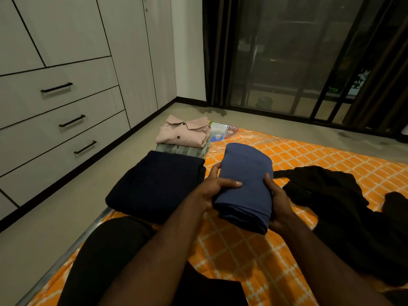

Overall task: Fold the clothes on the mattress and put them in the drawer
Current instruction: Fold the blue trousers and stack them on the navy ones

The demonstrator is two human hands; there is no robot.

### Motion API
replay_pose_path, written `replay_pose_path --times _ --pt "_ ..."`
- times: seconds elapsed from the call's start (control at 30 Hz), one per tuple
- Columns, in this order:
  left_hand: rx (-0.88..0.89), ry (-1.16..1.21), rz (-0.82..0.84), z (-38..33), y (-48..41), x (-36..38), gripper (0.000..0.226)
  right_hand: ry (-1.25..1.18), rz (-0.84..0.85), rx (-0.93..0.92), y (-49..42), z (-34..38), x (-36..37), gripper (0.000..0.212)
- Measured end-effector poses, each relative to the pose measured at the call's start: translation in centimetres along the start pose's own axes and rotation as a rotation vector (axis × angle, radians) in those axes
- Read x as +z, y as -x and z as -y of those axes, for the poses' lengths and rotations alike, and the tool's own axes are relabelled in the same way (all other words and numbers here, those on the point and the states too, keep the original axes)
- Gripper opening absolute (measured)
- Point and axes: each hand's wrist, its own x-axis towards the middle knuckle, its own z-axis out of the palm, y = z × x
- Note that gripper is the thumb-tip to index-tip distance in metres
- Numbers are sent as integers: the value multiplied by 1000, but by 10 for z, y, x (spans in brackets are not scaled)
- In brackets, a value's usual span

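A folded blue garment (245, 182) sits just above the orange patterned mattress (298, 155), held between both hands. My left hand (213, 188) grips its left edge with the thumb laid across the top. My right hand (276, 199) grips its right edge, fingers curled under. A folded dark navy garment (154, 184) lies to the left on the mattress edge. Beyond it lie a folded pink shirt (183, 132) on a folded grey-green garment (176, 150). Unfolded black clothes (344, 206) are heaped at the right. Three closed drawers (66, 120) with black handles stand at the left.
A bare strip of floor (66, 206) runs between the mattress and the drawer unit. Tall wardrobe doors (132, 51) rise behind the drawers. Dark curtains and a glass door (287, 51) fill the back. My leg in dark trousers (106, 257) lies at the mattress's near left.
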Motion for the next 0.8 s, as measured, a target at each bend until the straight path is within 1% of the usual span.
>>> replay_pose_path --times 0.1,0.17,0.2,0.27,0.37,0.47,0.53,0.6,0.63,0.73,0.77,0.8 --pt "1 -29 1 -32 12 -19 81 -93 71 -12 -8 -7 24 54" --pt "-7 -70 -8 -54 21 -34 74 -69 113 -51 -19 -13 42 50" --pt "-3 -97 -25 -65 26 -44 74 -43 130 -65 -25 -17 54 48" --pt "10 -168 -69 -81 36 -68 83 13 148 -82 -38 -26 78 47" --pt "29 -205 -127 -93 53 -112 98 64 163 -106 -61 -45 112 57" --pt "30 -192 -202 -96 71 -157 96 95 174 -101 -84 -68 146 56" --pt "22 -189 -262 -96 79 -182 97 111 154 -81 -97 -83 164 54" --pt "9 -202 -313 -94 85 -204 90 138 140 -47 -110 -101 180 53" --pt "-6 -229 -339 -92 88 -209 81 160 126 -41 -116 -111 184 54" --pt "-99 -423 -418 -84 86 -217 39 249 50 -35 -129 -133 184 56" --pt "-132 -469 -423 -82 83 -218 36 269 26 -25 -133 -137 181 57" --pt "-159 -515 -416 -80 77 -220 45 273 8 -7 -134 -138 178 58"
